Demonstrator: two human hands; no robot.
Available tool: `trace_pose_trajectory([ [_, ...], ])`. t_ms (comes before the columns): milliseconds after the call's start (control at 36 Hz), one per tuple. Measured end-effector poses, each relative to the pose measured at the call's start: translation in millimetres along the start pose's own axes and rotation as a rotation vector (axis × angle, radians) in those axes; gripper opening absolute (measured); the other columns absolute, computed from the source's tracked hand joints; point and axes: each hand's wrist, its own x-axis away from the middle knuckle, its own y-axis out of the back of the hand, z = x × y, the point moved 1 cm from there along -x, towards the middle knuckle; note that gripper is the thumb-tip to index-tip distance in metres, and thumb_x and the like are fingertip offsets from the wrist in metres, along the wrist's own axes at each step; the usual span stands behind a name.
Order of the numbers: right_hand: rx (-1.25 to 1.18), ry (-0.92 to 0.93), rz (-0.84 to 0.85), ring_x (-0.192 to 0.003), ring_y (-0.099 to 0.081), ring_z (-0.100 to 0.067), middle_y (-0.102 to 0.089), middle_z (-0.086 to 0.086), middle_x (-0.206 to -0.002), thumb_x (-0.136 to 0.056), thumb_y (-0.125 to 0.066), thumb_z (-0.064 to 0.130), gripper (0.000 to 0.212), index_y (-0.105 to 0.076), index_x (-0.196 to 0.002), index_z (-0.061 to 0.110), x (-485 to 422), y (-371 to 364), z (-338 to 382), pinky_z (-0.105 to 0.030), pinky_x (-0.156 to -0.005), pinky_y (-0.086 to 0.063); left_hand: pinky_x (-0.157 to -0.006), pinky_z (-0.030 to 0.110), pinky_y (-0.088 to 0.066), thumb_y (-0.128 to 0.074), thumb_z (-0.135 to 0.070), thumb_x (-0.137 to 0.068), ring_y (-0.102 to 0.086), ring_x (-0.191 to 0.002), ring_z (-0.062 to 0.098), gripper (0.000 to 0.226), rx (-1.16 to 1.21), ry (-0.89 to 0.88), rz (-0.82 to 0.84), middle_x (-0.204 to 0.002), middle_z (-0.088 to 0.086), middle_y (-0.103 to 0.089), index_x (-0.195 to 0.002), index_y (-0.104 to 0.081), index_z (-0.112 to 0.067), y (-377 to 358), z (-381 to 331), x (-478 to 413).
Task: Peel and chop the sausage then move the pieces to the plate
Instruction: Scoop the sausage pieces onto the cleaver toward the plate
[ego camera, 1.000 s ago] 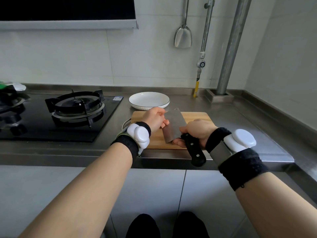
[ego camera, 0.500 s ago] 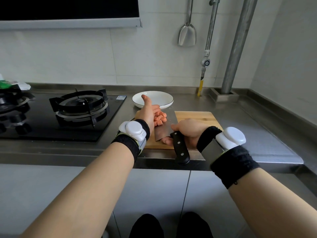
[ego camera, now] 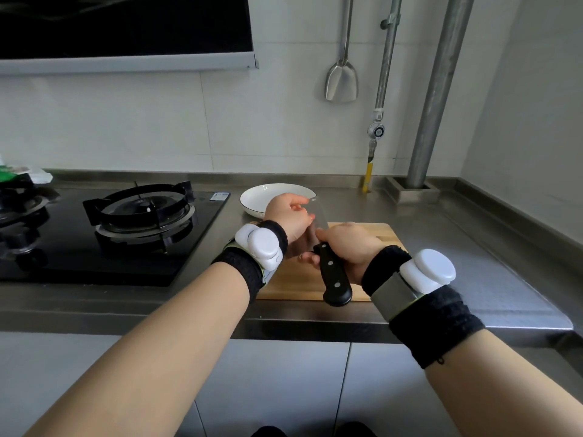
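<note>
We have the cleaver (ego camera: 318, 222) lifted off the cutting board (ego camera: 372, 234) and tipped toward the plate (ego camera: 252, 200), our right hand (ego camera: 350, 247) wrapped tight round its black handle and our left hand (ego camera: 288, 214) cupped, fingers together, against the blade's face. The sausage pieces are hidden behind that hand, so we cannot tell whether they ride on the blade. To do this well, we should bring the blade's far edge right over the plate's rim, then sweep steadily so nothing falls on the counter (ego camera: 473, 279)
</note>
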Motion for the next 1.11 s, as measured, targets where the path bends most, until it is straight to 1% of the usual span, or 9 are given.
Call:
trace_pose_trajectory([
  [83,0.014,0.035,-0.012,-0.041,-0.063,-0.018,-0.064,-0.026,-0.085,-0.104,-0.048,0.011,0.016,-0.052,-0.096,-0.002,-5.7,-1.4,6.9,-0.021,-0.04,-0.051,-0.087,0.022,-0.048,-0.064,-0.004,-0.086,-0.06,-0.084,0.016,0.027,-0.088,-0.055,0.001,-0.088,-0.001,-0.061,-0.108,-0.068,-0.018,-0.6,-5.5,-14.2],
  [167,0.035,0.052,-0.007,-0.041,-0.063,-0.017,-0.064,-0.025,-0.085,-0.103,-0.05,0.012,0.018,-0.055,-0.103,-0.006,-17.1,-2.5,12.8,-0.021,-0.041,-0.052,-0.064,0.004,-0.043,-0.056,0.001,-0.089,-0.055,-0.064,0.001,0.027,-0.127,-0.069,0.004,-0.08,-0.005,-0.057,-0.11,-0.066,-0.012,-1.1,-4.6,-32.3],
  [222,0.038,0.066,0.0,-0.043,-0.063,-0.018,-0.064,-0.026,-0.085,-0.102,-0.049,0.01,0.017,-0.056,-0.104,-0.006,-30.6,-3.2,18.6,-0.022,-0.041,-0.052,-0.054,0.0,-0.038,-0.051,0.005,-0.089,-0.054,-0.058,-0.004,0.028,-0.155,-0.08,-0.016,-0.077,-0.005,-0.055,-0.108,-0.066,-0.009,-1.7,-2.4,-48.9],
  [500,-0.027,0.115,-0.006,-0.047,-0.063,-0.02,-0.064,-0.026,-0.088,-0.101,-0.048,0.006,0.013,-0.055,-0.096,-0.004,-83.7,-5.1,22.3,-0.021,-0.042,-0.051,-0.056,0.0,-0.039,-0.052,0.007,-0.088,-0.056,-0.065,0.003,0.027,-0.23,-0.1,-0.05,-0.079,0.001,-0.06,-0.105,-0.069,-0.006,-3.2,11.4,-101.3],
  [583,-0.051,0.109,-0.002,-0.042,-0.061,-0.017,-0.065,-0.023,-0.077,-0.103,-0.048,0.009,0.015,-0.055,-0.103,-0.005,-95.6,-1.9,16.4,-0.021,-0.042,-0.051,-0.071,0.013,-0.043,-0.055,0.004,-0.087,-0.059,-0.075,0.014,0.025,-0.286,-0.094,-0.057,-0.085,0.004,-0.065,-0.102,-0.071,-0.008,-3.5,17.7,-115.0],
  [694,-0.113,0.094,0.009,-0.043,-0.063,-0.018,-0.064,-0.027,-0.084,-0.104,-0.045,0.009,0.025,-0.05,-0.121,-0.009,-110.4,2.1,10.5,-0.022,-0.041,-0.051,-0.085,0.025,-0.05,-0.058,0.0,-0.086,-0.066,-0.091,0.023,0.023,-0.353,-0.096,-0.041,-0.1,0.006,-0.072,-0.102,-0.072,-0.009,-2.5,26.7,-130.4],
  [806,-0.165,0.075,0.01,-0.047,-0.065,-0.02,-0.064,-0.028,-0.089,-0.104,-0.046,0.011,0.03,-0.047,-0.127,-0.008,-115.9,3.8,7.3,-0.023,-0.042,-0.051,-0.082,0.019,-0.043,-0.056,-0.001,-0.089,-0.061,-0.091,0.018,0.024,-0.384,-0.087,-0.011,-0.101,0.002,-0.07,-0.103,-0.073,-0.01,-4.7,28.4,-135.8],
  [917,-0.214,0.064,0.013,-0.046,-0.065,-0.02,-0.063,-0.029,-0.094,-0.104,-0.046,0.01,0.026,-0.048,-0.124,-0.007,-116.4,4.5,6.3,-0.022,-0.041,-0.052,-0.091,0.024,-0.046,-0.054,-0.002,-0.089,-0.063,-0.103,0.024,0.027,-0.445,-0.066,0.014,-0.11,0.006,-0.071,-0.104,-0.074,-0.011,-6.0,31.6,-143.2],
  [1111,-0.265,0.064,0.009,-0.045,-0.065,-0.023,-0.059,-0.033,-0.104,-0.103,-0.046,0.005,0.025,-0.048,-0.123,-0.01,-119.8,7.2,6.1,-0.023,-0.041,-0.051,-0.089,0.021,-0.045,-0.053,0.0,-0.089,-0.064,-0.108,0.025,0.03,-0.45,0.006,0.038,-0.115,0.006,-0.07,-0.108,-0.074,-0.01,-4.2,36.8,-155.6],
])
